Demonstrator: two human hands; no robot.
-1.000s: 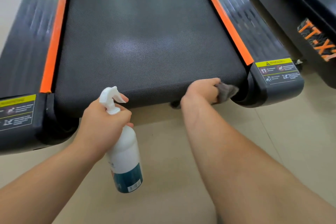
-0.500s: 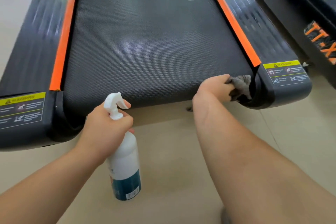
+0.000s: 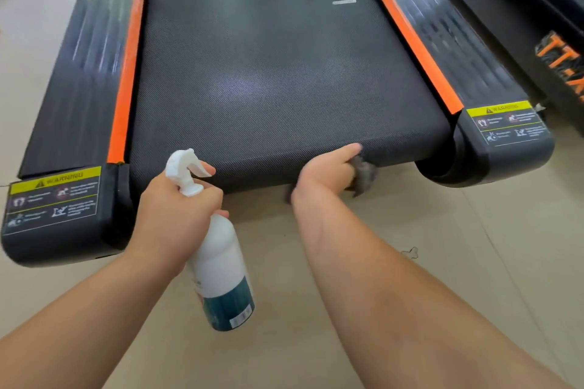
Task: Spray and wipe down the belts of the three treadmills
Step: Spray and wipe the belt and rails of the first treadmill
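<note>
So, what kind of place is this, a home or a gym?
Most likely a gym or fitness room, though a shop floor is possible. A treadmill belt with orange-edged side rails fills the view, a second machine stands close on its right, and the floor is pale tile.

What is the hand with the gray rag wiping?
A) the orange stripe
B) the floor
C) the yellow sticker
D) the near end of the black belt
D: the right hand presses the gray rag against the rounded near end of the belt, while the left hand holds the spray bottle.
</note>
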